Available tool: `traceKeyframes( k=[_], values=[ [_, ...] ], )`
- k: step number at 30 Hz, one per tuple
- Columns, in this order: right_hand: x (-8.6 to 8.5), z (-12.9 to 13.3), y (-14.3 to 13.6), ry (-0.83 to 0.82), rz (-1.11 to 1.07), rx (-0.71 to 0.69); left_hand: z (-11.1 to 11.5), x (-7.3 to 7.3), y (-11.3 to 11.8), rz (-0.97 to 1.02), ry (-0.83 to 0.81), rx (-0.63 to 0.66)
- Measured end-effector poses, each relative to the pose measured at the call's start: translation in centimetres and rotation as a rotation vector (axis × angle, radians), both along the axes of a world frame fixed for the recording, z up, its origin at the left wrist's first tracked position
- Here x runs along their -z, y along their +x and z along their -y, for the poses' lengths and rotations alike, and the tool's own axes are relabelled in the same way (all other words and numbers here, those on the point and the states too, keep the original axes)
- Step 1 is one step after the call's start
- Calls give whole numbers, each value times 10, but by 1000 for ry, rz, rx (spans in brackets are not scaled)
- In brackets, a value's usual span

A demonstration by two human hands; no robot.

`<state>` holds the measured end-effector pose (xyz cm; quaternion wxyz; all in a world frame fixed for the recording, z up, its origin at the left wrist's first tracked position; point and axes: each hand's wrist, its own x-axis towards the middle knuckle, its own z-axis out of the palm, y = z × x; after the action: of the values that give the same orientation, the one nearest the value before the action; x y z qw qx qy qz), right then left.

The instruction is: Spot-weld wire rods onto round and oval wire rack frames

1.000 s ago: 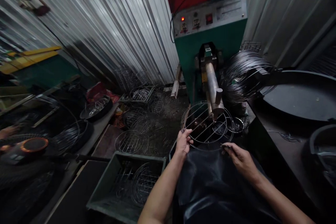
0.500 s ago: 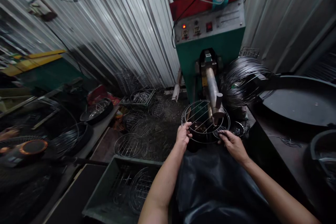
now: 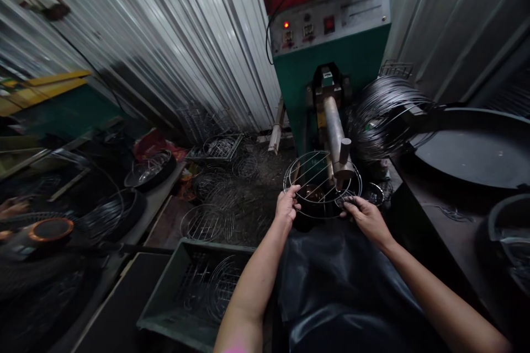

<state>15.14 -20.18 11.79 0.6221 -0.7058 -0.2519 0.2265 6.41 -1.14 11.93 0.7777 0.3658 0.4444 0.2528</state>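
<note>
A round wire rack (image 3: 311,177) with parallel bars is held level at the front of a green spot-welding machine (image 3: 285,80). My left hand (image 3: 287,205) is closed on the rack's near left rim. My right hand (image 3: 366,219) pinches a small wire piece (image 3: 343,198), apparently a small ring, at the rack's near right side; its full shape is hidden by the fingers. Above that spot, the tip of the machine's metal electrode arm (image 3: 336,124) stands close over the rack. Below it, the lower electrode is mostly hidden.
Left of my legs stands a green crate (image 3: 165,309) holding round wire racks. More wire pieces lie on the floor behind it. A wire coil (image 3: 387,116), a large black pan (image 3: 467,157) and a dark tub (image 3: 503,220) are on the right. Another person's hand (image 3: 12,208) shows far left.
The view has tilted slightly down, so the machine sits higher in it. The right hand and small wire piece have shifted slightly left under the electrode tip; both hands keep their hold.
</note>
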Motion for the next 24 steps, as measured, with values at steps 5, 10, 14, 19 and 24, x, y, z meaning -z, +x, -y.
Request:
traceKeyframes(
  k=[5, 10, 14, 19, 24],
  values=[
    [0, 1, 2, 20, 7, -1, -2, 0, 4, -19, -6, 12],
    [-3, 0, 6, 28, 35, -10, -3, 2, 7, -17, 1, 24],
    [-2, -3, 10, 22, 37, -30, -7, 4, 8, -39, -16, 25],
    [-1, -6, 15, 22, 71, -57, -10, 3, 11, -55, -58, 26],
    [-7, -10, 11, 29, -11, -40, -9, 0, 11, -65, -57, 14]
  ],
)
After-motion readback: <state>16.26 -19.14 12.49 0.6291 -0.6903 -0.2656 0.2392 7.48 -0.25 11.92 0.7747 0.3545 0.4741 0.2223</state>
